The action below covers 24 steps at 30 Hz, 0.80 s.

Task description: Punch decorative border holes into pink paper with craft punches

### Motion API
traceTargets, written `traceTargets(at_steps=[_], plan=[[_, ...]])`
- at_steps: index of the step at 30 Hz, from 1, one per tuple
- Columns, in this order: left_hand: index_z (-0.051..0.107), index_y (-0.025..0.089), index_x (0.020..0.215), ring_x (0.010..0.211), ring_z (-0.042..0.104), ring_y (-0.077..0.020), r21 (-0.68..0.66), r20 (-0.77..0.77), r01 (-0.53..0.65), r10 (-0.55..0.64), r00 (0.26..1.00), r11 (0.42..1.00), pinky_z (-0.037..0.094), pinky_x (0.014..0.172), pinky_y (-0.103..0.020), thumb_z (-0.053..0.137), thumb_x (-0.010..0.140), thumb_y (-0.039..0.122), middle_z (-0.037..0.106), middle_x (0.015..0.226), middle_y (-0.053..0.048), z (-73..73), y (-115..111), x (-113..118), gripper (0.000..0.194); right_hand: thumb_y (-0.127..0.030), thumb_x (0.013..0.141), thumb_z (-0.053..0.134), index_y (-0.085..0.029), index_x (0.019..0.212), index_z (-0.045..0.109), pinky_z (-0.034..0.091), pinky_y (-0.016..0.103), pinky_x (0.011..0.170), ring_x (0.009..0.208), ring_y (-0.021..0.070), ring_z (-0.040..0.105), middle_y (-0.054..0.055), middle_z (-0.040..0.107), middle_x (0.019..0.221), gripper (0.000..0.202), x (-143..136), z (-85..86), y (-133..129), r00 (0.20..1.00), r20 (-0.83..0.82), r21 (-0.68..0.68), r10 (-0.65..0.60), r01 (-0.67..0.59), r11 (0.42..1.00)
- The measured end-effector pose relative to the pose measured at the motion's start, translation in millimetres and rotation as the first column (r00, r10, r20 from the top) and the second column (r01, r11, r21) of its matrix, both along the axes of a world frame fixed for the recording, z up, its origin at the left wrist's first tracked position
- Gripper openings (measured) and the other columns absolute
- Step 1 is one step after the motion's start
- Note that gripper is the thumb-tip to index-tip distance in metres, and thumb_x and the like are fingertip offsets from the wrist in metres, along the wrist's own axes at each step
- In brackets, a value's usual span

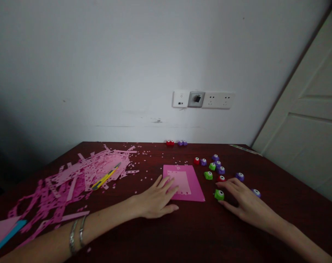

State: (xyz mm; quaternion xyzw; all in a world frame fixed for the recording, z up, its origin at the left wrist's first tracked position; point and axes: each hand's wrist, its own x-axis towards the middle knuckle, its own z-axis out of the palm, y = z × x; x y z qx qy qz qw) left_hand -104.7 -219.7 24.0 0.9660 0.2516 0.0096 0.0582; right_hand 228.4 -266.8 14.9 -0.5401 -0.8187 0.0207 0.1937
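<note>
My left hand (157, 197) lies flat with its fingers spread. Its fingertips rest on the left side of a light pink paper sheet (179, 181), which has small cut-outs along its edges and sits on a larger magenta sheet (197, 191). Nearest my right hand (242, 201) is a green craft punch (219, 194). Thumb and index finger are apart on either side of this punch; whether they touch it is unclear. A red punch (221, 178) stands just beyond the index finger, and a purple punch (256, 193) is partly hidden behind the hand.
Several more punches, like a green one (208, 175) and a purple one (239, 176), stand behind. Pink paper strips (70, 182) heap at left under a yellow utility knife (104, 178). Small paper bits scatter mid-table. Blue paper (11, 233) lies front left; wall sockets (218, 100) are behind.
</note>
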Motion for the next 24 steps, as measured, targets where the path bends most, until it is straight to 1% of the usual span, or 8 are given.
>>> traceTargets(at_steps=[4, 8, 10, 13, 15, 17, 21, 24], plan=[[0.028, 0.017, 0.136, 0.132, 0.018, -0.0236, 0.069, 0.133, -0.07, 0.06, 0.989, 0.995, 0.017, 0.108, -0.041, 0.03, 0.09, 0.036, 0.029, 0.142, -0.009, 12.6, 24.0, 0.9, 0.05, -0.038, 0.079, 0.054, -0.024, 0.113, 0.053, 0.042, 0.046, 0.09, 0.106, 0.0287, 0.049, 0.012, 0.058, 0.11, 0.037, -6.0, 23.6, 13.1, 0.999, -0.012, 0.096, 0.031, -0.029, 0.995], [0.048, 0.014, 0.12, 0.119, 0.037, -0.019, 0.103, 0.323, -0.18, 0.138, 0.936, 0.978, 0.03, 0.101, -0.034, 0.037, 0.086, 0.023, 0.047, 0.126, -0.01, 24.0, 73.0, 0.8, 0.037, -0.033, 0.08, 0.052, -0.022, 0.106, 0.057, 0.041, 0.045, 0.088, 0.102, 0.0273, 0.052, 0.011, 0.061, 0.105, 0.029, -22.0, 55.6, 43.2, 0.995, -0.057, 0.12, 0.082, -0.075, 0.99], [0.054, 0.012, 0.111, 0.111, 0.044, -0.0181, 0.092, 0.402, -0.229, 0.174, 0.899, 0.969, 0.034, 0.097, -0.032, 0.041, 0.084, 0.021, 0.054, 0.116, -0.01, 28.2, 102.7, 0.5, 0.032, -0.032, 0.082, 0.049, -0.021, 0.102, 0.059, 0.046, 0.038, 0.08, 0.089, 0.0227, 0.058, 0.009, 0.064, 0.097, 0.025, -35.3, 68.8, 63.5, 0.992, -0.088, 0.029, 0.093, -0.091, 0.995], [0.059, 0.01, 0.103, 0.097, 0.053, -0.0189, 0.036, 0.442, -0.309, 0.262, 0.858, 0.95, 0.039, 0.089, -0.031, 0.048, 0.08, 0.023, 0.06, 0.104, -0.011, 30.8, 147.1, 0.8, 0.029, -0.033, 0.082, 0.049, -0.017, 0.096, 0.061, 0.046, 0.026, 0.054, 0.057, 0.015, 0.058, 0.005, 0.066, 0.073, 0.024, -61.0, 78.1, 99.3, 0.991, -0.116, -0.234, 0.061, -0.086, 0.968], [0.062, 0.009, 0.099, 0.086, 0.057, -0.019, -0.031, 0.436, -0.36, 0.336, 0.835, 0.933, 0.042, 0.08, -0.03, 0.05, 0.079, 0.025, 0.063, 0.096, -0.011, 28.6, 173.9, 2.4, 0.028, -0.029, 0.081, 0.049, -0.014, 0.097, 0.06, 0.042, 0.023, 0.045, 0.045, 0.0116, 0.054, 0.004, 0.065, 0.068, 0.024, -79.6, 76.4, 126.6, 0.986, -0.125, -0.349, 0.112, -0.149, 0.925], [0.065, 0.009, 0.092, 0.08, 0.058, -0.0189, -0.089, 0.415, -0.396, 0.395, 0.819, 0.914, 0.043, 0.075, -0.028, 0.052, 0.078, 0.025, 0.066, 0.089, -0.011, 23.4, 197.4, 5.1, 0.025, -0.022, 0.079, 0.049, -0.012, 0.097, 0.06, 0.04, 0.021, 0.043, 0.043, 0.0105, 0.053, 0.004, 0.064, 0.064, 0.023, -97.3, 69.9, 155.7, 0.982, -0.126, -0.366, 0.137, -0.175, 0.914], [0.068, 0.01, 0.083, 0.074, 0.056, -0.0184, -0.135, 0.387, -0.451, 0.466, 0.796, 0.882, 0.041, 0.07, -0.027, 0.052, 0.077, 0.023, 0.067, 0.08, -0.008, 8.8, 233.9, 13.1, 0.021, -0.013, 0.078, 0.048, -0.01, 0.096, 0.061, 0.04, 0.019, 0.043, 0.04, 0.0086, 0.053, 0.005, 0.066, 0.067, 0.023, -125.4, 50.2, 211.1, 0.995, -0.085, -0.334, 0.051, -0.077, 0.94], [0.068, 0.01, 0.079, 0.067, 0.054, -0.0167, -0.135, 0.374, -0.465, 0.479, 0.794, 0.875, 0.039, 0.065, -0.027, 0.052, 0.077, 0.023, 0.065, 0.073, -0.006, -1.4, 254.5, 19.3, 0.021, -0.011, 0.078, 0.048, -0.01, 0.095, 0.062, 0.042, 0.019, 0.046, 0.045, 0.0113, 0.058, 0.007, 0.067, 0.067, 0.022, -139.9, 33.4, 242.2, 0.997, -0.069, -0.293, -0.021, 0.0, 0.956]])
